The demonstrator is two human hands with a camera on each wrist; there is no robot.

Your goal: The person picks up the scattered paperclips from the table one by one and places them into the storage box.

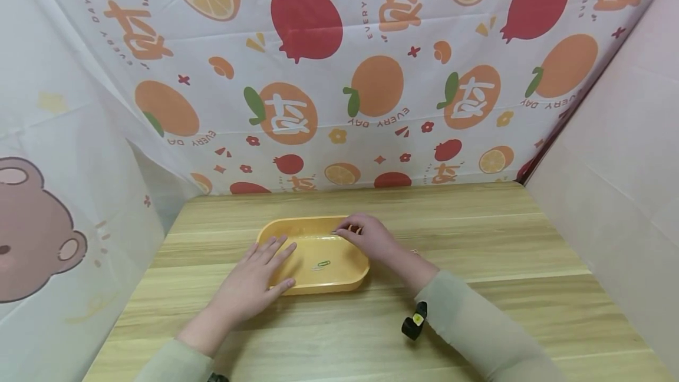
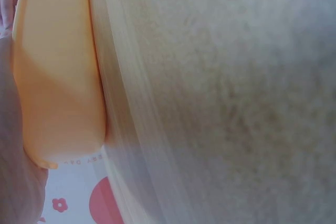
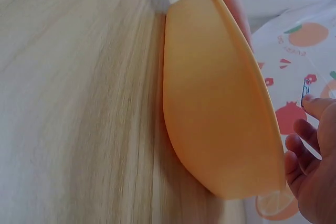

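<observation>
Your left hand (image 1: 253, 283) rests flat and open on the yellow tray (image 1: 339, 280), while your right hand (image 1: 366, 233) pinches a small clip (image 1: 353, 229) over its far rim.

Probably makeshift recording booth: fruit-print cloth (image 1: 339, 75) walls around wooden table (image 1: 477, 240)

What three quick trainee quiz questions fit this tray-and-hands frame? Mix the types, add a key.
1. True or false: the left hand lies flat with straight fingers on the rim of the yellow tray.
2. Multiple choice: the green paper clip lies A) on the wooden table, B) inside the tray, C) in the left hand.
3. Fill in: the right hand pinches a small item over the tray's ____ rim.

Key: 1 true; 2 B; 3 far.
</observation>
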